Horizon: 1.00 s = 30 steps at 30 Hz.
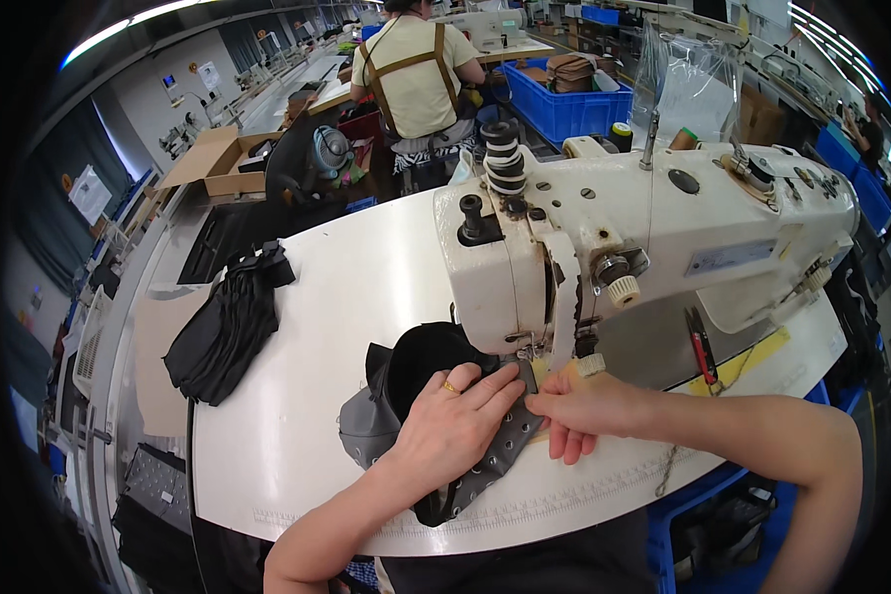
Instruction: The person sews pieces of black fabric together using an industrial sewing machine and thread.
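A: What lies nearest?

B: At lower right, below the edge of the bench (pixel 307 436), a blue tub (pixel 663 535) containing dark goods. Along the bench's near edge runs a graduated scale (pixel 525 512).

A: And the piece (pixel 513 436)?

B: On the bench, just beyond the scale: grey and black, pierced with metal eyelets, its right edge at the machine's needle area. A black lining shows in its upper part.

A: How are the hands placed?

B: The left hand (pixel 453 421), bearing a ring (pixel 450 387), lies across the piece, fingers bent over it; its thumb is hidden, so one cannot tell whether it grasps or merely presses. The right hand (pixel 584 409) is beside the needle area, thumb and forefinger brought together at the piece's edge, other fingers curled; whether anything is pinched between them cannot be told.

A: Beyond the hands?

B: The white sewing machine (pixel 594 213). Beneath its arm lie red-handled snips (pixel 701 346), partly on a yellow strip (pixel 762 356). At left, a stack (pixel 230 332) of black parts rests on the bench.

A: Farthest?

B: An open carton (pixel 230 184) at left; a second person (pixel 416 84), back turned; and, to that person's right, a blue crate (pixel 564 116) holding brown goods.
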### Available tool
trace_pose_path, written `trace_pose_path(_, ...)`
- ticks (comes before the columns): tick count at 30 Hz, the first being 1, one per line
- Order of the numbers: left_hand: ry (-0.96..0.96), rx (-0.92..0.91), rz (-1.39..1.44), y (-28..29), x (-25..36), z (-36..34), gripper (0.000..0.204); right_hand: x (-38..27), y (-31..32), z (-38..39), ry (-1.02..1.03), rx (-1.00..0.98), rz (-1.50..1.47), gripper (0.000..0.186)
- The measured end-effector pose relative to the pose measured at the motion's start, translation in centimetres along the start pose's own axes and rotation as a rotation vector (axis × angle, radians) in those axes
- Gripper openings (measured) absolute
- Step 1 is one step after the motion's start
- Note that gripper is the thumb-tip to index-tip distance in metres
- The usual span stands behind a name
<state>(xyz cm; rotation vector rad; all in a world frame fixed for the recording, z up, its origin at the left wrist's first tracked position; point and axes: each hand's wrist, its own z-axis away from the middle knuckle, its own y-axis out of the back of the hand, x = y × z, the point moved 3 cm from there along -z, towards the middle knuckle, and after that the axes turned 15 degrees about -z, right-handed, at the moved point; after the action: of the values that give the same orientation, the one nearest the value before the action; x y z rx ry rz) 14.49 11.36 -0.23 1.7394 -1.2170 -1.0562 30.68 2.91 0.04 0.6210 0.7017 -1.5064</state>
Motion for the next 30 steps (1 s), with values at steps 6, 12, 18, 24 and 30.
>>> trace_pose_path(6, 0.116, -0.036, 0.05, 0.41, 0.15, -0.59, 0.032, -0.13, 0.04, 0.08, -0.004, -0.03, -0.004, 0.041)
trace_pose_path(12, 0.077, -0.053, 0.041, 0.45, -0.01, -0.89, 0.034, -0.17, 0.14, 0.12, -0.016, -0.024, -0.005, 0.033)
trace_pose_path(18, 0.066, -0.055, 0.012, 0.58, 0.07, -0.8, 0.038, -0.21, -0.03, 0.16, -0.037, -0.032, 0.023, 0.041)
trace_pose_path(24, 0.059, -0.035, 0.039, 0.42, -0.13, -0.64, 0.039, -0.26, -0.18, 0.22, -0.049, -0.03, 0.018, 0.041)
trace_pose_path(30, 0.051, -0.023, 0.062, 0.02, -0.27, -0.95, 0.039, -0.04, 0.15, 0.07, -0.041, -0.012, -0.019, 0.042)
